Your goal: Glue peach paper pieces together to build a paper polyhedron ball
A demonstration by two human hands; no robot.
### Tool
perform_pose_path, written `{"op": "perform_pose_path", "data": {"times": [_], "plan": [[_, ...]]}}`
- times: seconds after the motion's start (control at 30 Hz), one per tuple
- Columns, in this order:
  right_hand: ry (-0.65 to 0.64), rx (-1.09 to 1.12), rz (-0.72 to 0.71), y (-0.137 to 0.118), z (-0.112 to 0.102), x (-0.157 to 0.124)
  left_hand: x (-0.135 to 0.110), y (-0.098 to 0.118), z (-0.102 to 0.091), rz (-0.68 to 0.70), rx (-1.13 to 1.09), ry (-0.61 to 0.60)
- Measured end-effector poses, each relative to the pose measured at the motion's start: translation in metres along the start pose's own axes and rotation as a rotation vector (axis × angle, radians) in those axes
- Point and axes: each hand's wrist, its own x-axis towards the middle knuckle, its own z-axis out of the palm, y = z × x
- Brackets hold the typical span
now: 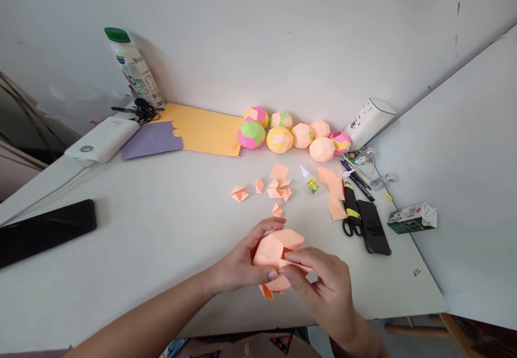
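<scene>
Both hands hold a peach-coloured folded paper ball [278,250] just above the white table [161,229], near its front edge. My left hand [242,261] cups it from the left, thumb and fingers closed round it. From the right, my right hand [323,282] pinches a flap on it. Small folded peach paper pieces [278,185] lie scattered on the table beyond the hands. A small glue bottle [310,180] lies among them.
Several finished paper balls [291,132] line the wall. Yellow paper [202,126], purple paper [153,138], a white power bank [103,138], keys [139,110] and a bottle [133,67] are at the back left. A black phone [44,231] lies left; scissors [350,212], another phone [374,227], pens and a small carton [412,219] right.
</scene>
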Motion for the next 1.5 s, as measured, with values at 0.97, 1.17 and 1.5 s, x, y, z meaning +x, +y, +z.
{"op": "perform_pose_path", "data": {"times": [0.97, 1.17, 1.5], "plan": [[0.200, 0.365, 0.278, 0.006, 0.018, -0.014, -0.002, 0.001, 0.001, 0.181, 0.332, 0.189], [0.205, 0.377, 0.322, 0.006, 0.018, -0.014, -0.002, -0.001, -0.001, 0.163, 0.332, 0.180], [0.230, 0.396, 0.329, 0.008, 0.020, -0.015, -0.001, -0.001, -0.001, 0.226, 0.448, 0.212]]}}
